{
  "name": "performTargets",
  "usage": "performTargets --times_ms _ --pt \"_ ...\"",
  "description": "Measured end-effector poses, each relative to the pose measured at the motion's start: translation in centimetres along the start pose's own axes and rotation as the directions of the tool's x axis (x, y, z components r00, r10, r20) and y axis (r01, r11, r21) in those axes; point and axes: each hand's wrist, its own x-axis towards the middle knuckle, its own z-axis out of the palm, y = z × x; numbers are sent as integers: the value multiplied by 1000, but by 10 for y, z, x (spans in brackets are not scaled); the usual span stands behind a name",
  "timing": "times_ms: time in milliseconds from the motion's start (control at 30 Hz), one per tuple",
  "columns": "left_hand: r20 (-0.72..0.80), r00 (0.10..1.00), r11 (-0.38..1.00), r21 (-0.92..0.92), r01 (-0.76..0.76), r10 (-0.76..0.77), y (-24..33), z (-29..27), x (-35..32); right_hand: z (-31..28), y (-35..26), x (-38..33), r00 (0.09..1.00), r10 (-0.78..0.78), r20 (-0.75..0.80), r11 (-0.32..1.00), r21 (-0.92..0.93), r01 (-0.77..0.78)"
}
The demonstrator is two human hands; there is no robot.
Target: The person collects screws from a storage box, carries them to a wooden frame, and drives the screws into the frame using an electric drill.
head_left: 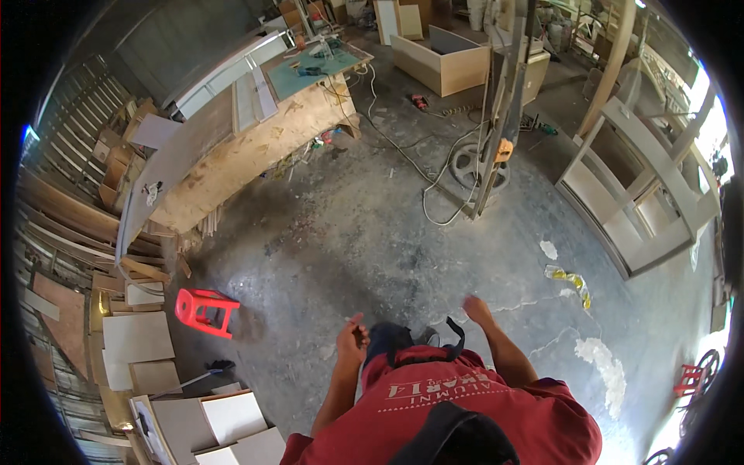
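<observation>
My left hand hangs in front of my body on the left, its fingers loosely bent and apart, with nothing seen in it. On the other side, my right hand is held out above the concrete floor, empty as far as it shows, its fingers partly hidden by the back of the hand. Both hands are clear of any object. Between them is the front of my red shirt, with a dark strap sticking up. To the left of my left hand, a red plastic stool stands on the floor.
A long workbench with power tools stands at the far left. Cables run across the floor to a machine post. A cabinet frame stands right, near a yellow wrapper. Boards lie at the lower left.
</observation>
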Motion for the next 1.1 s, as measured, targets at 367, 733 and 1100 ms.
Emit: performTargets --times_ms 367,733,1100 --pt "340 936 995 18 94 -94 191 201 259 -250 -203 471 997 52 -56 718 696 2" --pt "496 850 829 541 -142 -178 370 517 413 -312 -113 735 956 284 -77 309 951 -16" --pt "500 850 862 492 -123 -164 439 745 645 -346 52 1012 984 127 -125 452 891 55"
